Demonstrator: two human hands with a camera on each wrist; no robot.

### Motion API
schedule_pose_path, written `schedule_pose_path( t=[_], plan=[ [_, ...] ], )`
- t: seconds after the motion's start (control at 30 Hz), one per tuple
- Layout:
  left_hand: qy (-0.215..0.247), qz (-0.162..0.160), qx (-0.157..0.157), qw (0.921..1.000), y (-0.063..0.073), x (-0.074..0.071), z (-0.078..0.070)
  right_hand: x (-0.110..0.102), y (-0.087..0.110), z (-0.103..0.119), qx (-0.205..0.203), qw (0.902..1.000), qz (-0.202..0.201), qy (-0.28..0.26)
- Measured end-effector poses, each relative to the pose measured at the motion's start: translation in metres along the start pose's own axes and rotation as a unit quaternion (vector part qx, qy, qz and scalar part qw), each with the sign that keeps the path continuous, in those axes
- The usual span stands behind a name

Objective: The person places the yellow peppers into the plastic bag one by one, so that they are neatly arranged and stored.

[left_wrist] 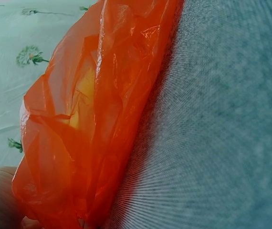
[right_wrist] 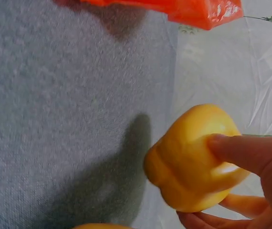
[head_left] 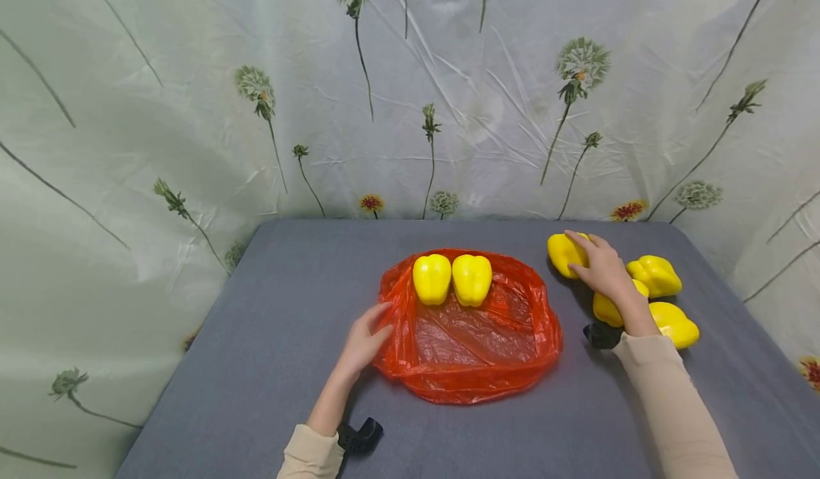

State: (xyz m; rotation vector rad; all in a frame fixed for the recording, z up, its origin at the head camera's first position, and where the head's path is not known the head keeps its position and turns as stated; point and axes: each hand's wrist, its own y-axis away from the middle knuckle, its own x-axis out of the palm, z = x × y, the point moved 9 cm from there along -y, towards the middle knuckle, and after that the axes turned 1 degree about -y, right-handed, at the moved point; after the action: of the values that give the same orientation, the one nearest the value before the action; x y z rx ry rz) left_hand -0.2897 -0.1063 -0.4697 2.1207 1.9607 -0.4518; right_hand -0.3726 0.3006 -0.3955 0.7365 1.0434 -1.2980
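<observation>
A red plastic bag [head_left: 477,386] lies open on the table, its rim spread wide. Two yellow bell peppers [head_left: 472,280] stand side by side inside it toward the back. At the bag's left rim, my left hand [head_left: 364,340] pinches the plastic; the left wrist view shows the thin film bunching beside the hand [left_wrist: 0,195]. My right hand [head_left: 602,269] grips another yellow bell pepper [head_left: 566,254] near the back right. In the right wrist view, the thumb [right_wrist: 243,150] presses one side of this pepper [right_wrist: 193,162], fingers lie on the other, and its shadow falls on the cloth.
Right of the bag, beneath and beside my right forearm, several yellow bell peppers [head_left: 673,324] lie grouped. A grey cloth [head_left: 288,287] covers the table. Behind it hangs a pale curtain [head_left: 474,109] printed with dandelions. Black wrist devices [head_left: 360,436] sit on both wrists.
</observation>
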Motion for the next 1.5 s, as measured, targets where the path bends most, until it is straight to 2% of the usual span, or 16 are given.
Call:
schedule_pose_path(
  t=[0.27, 0.5, 0.67, 0.93, 1.23, 1.5],
  plan=[
    [-0.005, 0.004, -0.006, 1.0, 0.0, 0.001, 0.001, -0.014, 0.013, 0.01, -0.036, 0.9919, -0.112, -0.049],
    [0.0, 0.007, -0.008, 0.9999, 0.002, 0.0, 0.001, -0.015, 0.023, 0.017, -0.054, 0.9813, -0.168, -0.078],
    [0.002, 0.004, -0.008, 1.0, 0.003, 0.0, 0.001, -0.015, 0.03, 0.019, -0.05, 0.9749, -0.199, -0.087],
    [0.0, 0.006, -0.008, 0.9999, 0.003, 0.0, 0.002, -0.015, 0.04, 0.02, -0.035, 0.9642, -0.232, -0.124],
    [0.009, 0.009, -0.008, 0.9999, 0.003, 0.0, -0.003, -0.016, 0.047, 0.031, -0.042, 0.9609, -0.242, -0.128],
    [-0.001, 0.004, -0.009, 0.9999, 0.002, 0.0, 0.0, -0.018, 0.049, 0.037, -0.055, 0.956, -0.245, -0.151]
  ],
)
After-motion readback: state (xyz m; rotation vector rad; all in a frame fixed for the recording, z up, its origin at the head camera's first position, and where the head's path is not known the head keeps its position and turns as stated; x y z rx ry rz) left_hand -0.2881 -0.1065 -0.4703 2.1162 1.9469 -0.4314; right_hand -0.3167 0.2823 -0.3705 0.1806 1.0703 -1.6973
